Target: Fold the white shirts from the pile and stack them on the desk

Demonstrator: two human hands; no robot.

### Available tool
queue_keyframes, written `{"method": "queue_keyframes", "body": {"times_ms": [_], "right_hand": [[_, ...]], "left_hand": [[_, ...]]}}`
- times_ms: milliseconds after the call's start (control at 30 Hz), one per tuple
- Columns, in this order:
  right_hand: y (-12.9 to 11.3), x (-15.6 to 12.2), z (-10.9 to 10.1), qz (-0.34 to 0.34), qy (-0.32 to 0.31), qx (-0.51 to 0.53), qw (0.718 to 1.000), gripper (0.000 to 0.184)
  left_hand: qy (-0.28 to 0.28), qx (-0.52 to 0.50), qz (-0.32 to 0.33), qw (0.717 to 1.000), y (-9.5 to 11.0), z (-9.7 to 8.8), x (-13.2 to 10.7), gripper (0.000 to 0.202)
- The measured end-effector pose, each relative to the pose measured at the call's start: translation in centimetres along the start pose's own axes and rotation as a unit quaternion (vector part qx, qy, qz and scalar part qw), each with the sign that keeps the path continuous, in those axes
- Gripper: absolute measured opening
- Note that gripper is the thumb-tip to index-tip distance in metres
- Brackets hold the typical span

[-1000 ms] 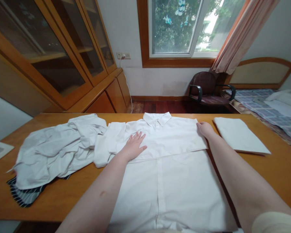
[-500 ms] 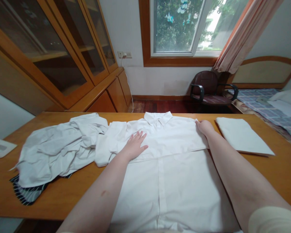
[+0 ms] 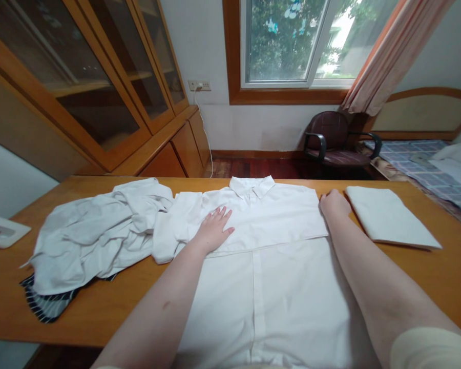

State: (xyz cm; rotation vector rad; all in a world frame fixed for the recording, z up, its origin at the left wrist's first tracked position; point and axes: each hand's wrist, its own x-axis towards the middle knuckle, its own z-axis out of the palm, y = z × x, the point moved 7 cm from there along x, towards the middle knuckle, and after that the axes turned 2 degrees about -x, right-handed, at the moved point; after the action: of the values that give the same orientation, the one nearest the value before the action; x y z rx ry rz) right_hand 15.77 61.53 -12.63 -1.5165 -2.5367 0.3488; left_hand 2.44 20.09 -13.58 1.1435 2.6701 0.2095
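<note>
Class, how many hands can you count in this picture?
2: the left hand lies spread on the white shirt; the right hand is beside the shirt's right edge. None seem hidden.

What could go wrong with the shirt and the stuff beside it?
The left hand lies flat on the white shirt, so sliding it might leave wrinkles. The right hand is close to the folded white cloth and could bump it crooked.

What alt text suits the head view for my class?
A person's left hand lies spread on a white collared shirt laid out on a wooden table, with the curled right hand by the shirt's right edge. Crumpled white fabric lies to the left, a folded white cloth to the right.
</note>
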Motion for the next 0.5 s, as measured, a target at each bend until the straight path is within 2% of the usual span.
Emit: {"method": "queue_keyframes", "body": {"times_ms": [100, 167, 200, 267, 333, 367, 400, 500], "right_hand": [[0.0, -0.6, -1.5, 0.002, 0.044, -0.012, 0.999, 0.04], [-2.4, -2.3, -2.1, -0.099, 0.058, -0.017, 0.993, 0.038], [-4.1, -3.7, -2.0, -0.177, 0.054, -0.017, 0.983, 0.038], [-7.2, -6.9, -1.2, -0.309, 0.012, -0.01, 0.951, 0.041], [-9.5, -10.2, 0.5, -0.426, -0.059, -0.007, 0.903, 0.05], [-9.9, -11.2, 1.5, -0.446, -0.092, -0.018, 0.89, 0.056], [-9.9, -11.5, 2.3, -0.443, -0.112, -0.033, 0.889, 0.06], [-8.7, -10.2, 3.8, -0.398, -0.117, -0.075, 0.907, 0.065]], "left_hand": [[0.002, 0.004, 0.002, 1.0, 0.0, 0.1, 0.0, 0.064], [0.007, 0.004, 0.006, 1.0, 0.0, 0.2, 0.1, 0.064], [0.009, 0.005, 0.007, 1.0, -0.1, 0.3, 0.1, 0.064], [0.009, 0.007, 0.005, 1.0, -0.2, 0.4, 0.2, 0.064], [0.005, 0.01, 0.004, 1.0, -0.3, 0.5, 0.2, 0.065], [0.003, 0.011, 0.004, 1.0, -0.3, 0.5, 0.2, 0.065], [0.001, 0.012, 0.005, 1.0, -0.3, 0.5, 0.2, 0.066], [-0.01, 0.011, 0.006, 1.0, -0.4, 0.4, 0.1, 0.068]]}}
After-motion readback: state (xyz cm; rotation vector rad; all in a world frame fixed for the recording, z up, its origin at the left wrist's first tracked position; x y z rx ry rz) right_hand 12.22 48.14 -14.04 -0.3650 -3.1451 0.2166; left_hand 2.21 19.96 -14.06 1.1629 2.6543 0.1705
